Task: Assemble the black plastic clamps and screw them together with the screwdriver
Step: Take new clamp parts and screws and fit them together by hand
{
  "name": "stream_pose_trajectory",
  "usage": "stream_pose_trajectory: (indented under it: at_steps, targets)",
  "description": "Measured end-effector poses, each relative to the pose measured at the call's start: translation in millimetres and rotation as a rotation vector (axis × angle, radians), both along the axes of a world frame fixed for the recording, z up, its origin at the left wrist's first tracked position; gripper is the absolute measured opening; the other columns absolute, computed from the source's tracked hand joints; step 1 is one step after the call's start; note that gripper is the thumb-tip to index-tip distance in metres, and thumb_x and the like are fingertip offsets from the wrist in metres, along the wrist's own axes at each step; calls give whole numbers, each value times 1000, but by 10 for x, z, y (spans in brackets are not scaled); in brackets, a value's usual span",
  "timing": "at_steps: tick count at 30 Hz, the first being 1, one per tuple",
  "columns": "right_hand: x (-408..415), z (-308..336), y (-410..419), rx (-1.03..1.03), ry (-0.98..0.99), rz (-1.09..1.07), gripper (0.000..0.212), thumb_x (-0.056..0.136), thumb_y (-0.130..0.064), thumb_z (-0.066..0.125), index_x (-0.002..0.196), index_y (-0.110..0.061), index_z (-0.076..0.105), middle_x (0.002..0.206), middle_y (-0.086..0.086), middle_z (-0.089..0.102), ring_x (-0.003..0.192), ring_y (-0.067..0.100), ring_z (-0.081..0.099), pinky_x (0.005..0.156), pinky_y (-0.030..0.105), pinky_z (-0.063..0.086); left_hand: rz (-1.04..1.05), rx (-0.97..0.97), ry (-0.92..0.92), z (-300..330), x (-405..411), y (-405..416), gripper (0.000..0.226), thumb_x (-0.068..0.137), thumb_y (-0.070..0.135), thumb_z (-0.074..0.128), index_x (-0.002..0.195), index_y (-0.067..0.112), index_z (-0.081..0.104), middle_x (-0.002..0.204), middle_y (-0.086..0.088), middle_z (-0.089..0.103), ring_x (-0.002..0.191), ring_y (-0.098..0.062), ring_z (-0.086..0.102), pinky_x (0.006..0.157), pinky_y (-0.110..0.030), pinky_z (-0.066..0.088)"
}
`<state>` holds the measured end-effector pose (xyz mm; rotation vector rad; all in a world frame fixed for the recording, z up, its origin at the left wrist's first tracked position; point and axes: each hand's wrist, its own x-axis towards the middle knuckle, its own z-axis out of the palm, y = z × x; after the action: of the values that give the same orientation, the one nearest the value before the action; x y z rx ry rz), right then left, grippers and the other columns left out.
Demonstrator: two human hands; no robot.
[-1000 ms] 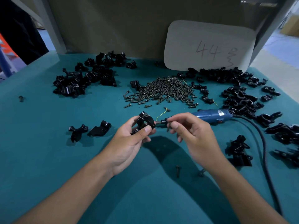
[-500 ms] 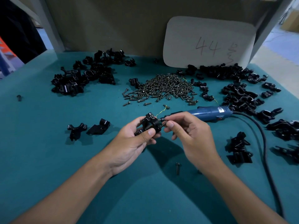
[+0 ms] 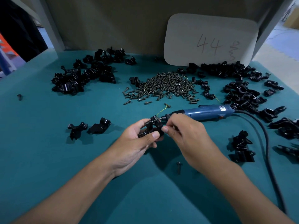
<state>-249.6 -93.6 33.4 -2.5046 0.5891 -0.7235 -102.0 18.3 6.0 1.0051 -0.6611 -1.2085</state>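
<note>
My left hand grips a black plastic clamp above the teal table, thumb across its front. My right hand meets it from the right, its fingertips pinching a small screw against the clamp's side; the screw is mostly hidden. The blue electric screwdriver lies on the table just behind my right hand, with its bit pointing left toward the clamp. A heap of screws sits behind it.
Piles of black clamp parts lie at back left and along the right. Two loose parts rest left of my hands and a small stack to the right. A lone screw and the black cord lie nearby.
My hands have closed together: the right fingertips moved left up to the clamp, and the left hand turned the clamp slightly. The screwdriver stayed on the table.
</note>
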Motion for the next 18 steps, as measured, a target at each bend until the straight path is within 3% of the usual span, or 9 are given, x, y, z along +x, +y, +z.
stream_pose_trajectory:
  at_steps: [3,6,9,12,15,18]
  targets:
    - [7,-8,89,-154,164,-85,41,107,-50,25,77,-28,43,72,-12,41,73,12,43,61,32,33,-21,-6,-42,-7,-9,10,50,84,9,64,133,2,54,106,0,70,92,-11,66,74,-20,50]
    - [-28,35,92,-151,241,-176,54,99,-65,11,78,-29,46,70,-13,46,73,12,48,57,35,31,-36,-5,-54,9,-22,17,48,85,10,64,132,2,55,108,-1,70,95,-13,65,76,-22,49]
    - [-131,73,-7,-44,251,2,33,102,-61,23,99,-39,47,94,-18,51,91,4,49,73,34,45,-23,-13,-37,36,2,20,49,86,9,63,133,1,54,110,-4,69,93,-13,64,76,-22,49]
    - [-174,97,-71,-62,290,67,13,101,-50,34,106,-42,44,102,-21,49,100,4,48,81,37,48,-21,-21,-43,27,6,23,51,85,8,63,134,-1,53,110,-5,69,91,-13,65,72,-21,49]
    - [-153,86,-70,-202,355,90,28,105,-49,23,99,-32,46,96,-14,47,94,11,48,72,40,49,-29,-14,-58,5,-23,34,50,83,10,65,131,2,55,107,-4,69,91,-14,64,72,-21,49]
    - [-125,48,-53,-157,405,42,41,102,-58,15,79,-34,38,78,-11,45,76,9,42,63,38,41,-27,19,-170,-15,-8,38,43,84,17,71,125,9,60,100,-4,68,87,-18,58,78,-26,47]
